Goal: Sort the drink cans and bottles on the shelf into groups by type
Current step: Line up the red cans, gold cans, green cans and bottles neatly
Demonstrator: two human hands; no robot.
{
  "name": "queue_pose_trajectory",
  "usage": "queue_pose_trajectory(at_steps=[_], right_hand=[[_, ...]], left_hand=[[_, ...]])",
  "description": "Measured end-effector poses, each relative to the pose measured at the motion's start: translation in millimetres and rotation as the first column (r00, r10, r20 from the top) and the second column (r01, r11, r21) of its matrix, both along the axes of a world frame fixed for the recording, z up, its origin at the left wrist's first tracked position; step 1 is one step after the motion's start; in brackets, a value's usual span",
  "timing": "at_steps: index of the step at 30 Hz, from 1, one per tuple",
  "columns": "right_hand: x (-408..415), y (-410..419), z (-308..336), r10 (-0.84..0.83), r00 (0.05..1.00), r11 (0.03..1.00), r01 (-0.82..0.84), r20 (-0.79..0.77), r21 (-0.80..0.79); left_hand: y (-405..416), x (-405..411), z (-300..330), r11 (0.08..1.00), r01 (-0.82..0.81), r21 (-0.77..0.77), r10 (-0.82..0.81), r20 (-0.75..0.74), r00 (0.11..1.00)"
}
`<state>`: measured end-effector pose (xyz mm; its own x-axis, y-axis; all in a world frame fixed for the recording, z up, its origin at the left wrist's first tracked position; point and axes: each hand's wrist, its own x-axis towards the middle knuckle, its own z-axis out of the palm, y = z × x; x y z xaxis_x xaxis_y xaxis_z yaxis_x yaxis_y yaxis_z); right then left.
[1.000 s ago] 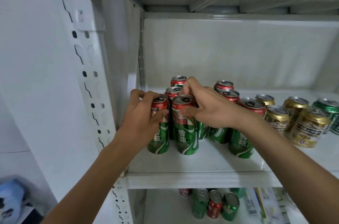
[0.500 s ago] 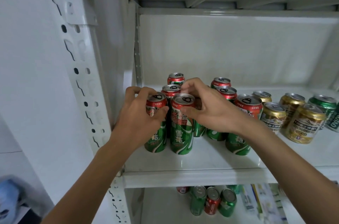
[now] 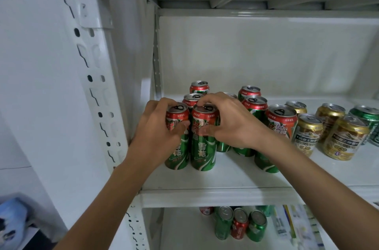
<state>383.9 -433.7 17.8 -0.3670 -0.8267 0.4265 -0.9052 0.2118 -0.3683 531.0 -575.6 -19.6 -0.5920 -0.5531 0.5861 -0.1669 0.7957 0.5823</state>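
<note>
In the head view, the left hand grips the near-left tall green can, and the right hand curls its fingers round the tall green can beside it, likely squaring the pair into the tall-can group at the shelf's left end. Short gold cans stand right, crowding that side; the upright post hems the left.

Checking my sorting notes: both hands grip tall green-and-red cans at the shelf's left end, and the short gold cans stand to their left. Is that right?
Not quite. The head view shows the gold cans to the right of the tall green-and-red cans. The left hand and right hand do grip tall cans at the shelf's left end.
</note>
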Motion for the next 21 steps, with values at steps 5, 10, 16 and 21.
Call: queue_pose_trajectory(at_steps=[5, 10, 16, 21], right_hand=[[6, 2, -16, 0.003, 1.0, 0.997, -0.001, 0.024, -0.076], [3, 3, -18, 0.034, 0.999, 0.996, -0.031, 0.032, -0.084], [3, 9, -22, 0.076, 0.995, 0.993, -0.069, 0.064, -0.098], [7, 30, -5, 0.103, 0.995, 0.994, -0.102, 0.019, -0.025]], left_hand=[[2, 1, -3, 1.0, -0.005, -0.008, 0.005, 0.004, 1.0], [0, 0, -2, 1.0, -0.001, 0.001, 0.001, 0.004, 1.0], [0, -1, -4, 1.0, 0.007, 0.02, -0.008, 0.011, 1.0], [5, -2, -3, 1.0, -0.014, 0.007, 0.014, -0.022, 1.0]])
